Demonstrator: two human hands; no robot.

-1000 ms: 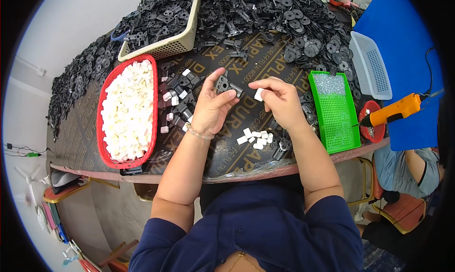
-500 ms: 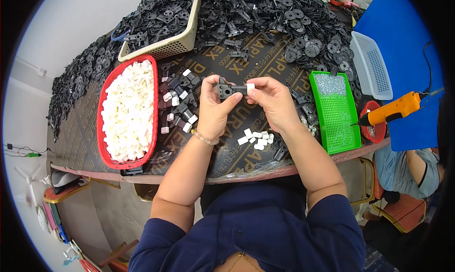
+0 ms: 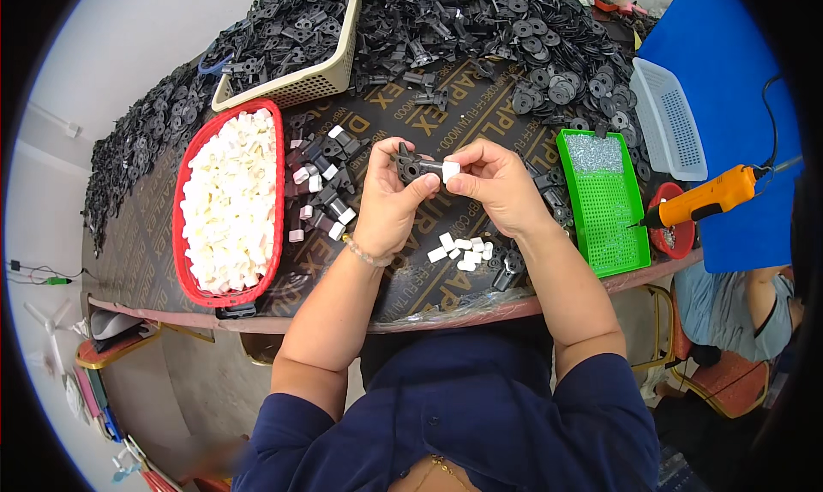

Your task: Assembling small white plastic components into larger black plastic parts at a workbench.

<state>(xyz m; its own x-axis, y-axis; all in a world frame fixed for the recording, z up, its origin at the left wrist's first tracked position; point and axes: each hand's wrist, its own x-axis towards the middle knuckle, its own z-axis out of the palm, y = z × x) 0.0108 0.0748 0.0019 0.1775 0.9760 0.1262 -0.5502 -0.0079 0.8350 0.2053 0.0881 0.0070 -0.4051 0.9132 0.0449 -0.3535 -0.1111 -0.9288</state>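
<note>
My left hand [image 3: 383, 207] is closed round the wide end of a black plastic bracket [image 3: 415, 167]. At the bracket's other end sits a white plastic cap [image 3: 450, 171], pinched between the thumb and fingers of my right hand [image 3: 501, 188]. The cap covers the bracket's tip; how deep it goes is hidden. To the left of my left hand lie several black brackets [image 3: 329, 168] with white caps on their ends. A small group of loose white caps [image 3: 464, 250] rests on the table below my hands.
A red basket [image 3: 178, 209] heaped with white caps stands left. Behind are a cream basket [image 3: 343, 63] and large piles of black parts [image 3: 480, 29]. At right are a green tray [image 3: 639, 243] of small metal pieces, an orange electric screwdriver [image 3: 711, 196], a red bowl [image 3: 686, 239] and a seated person [image 3: 729, 312].
The bracket has turned slightly in my left hand, its wide end now angled up. My right fingers have shifted a little on the white cap.
</note>
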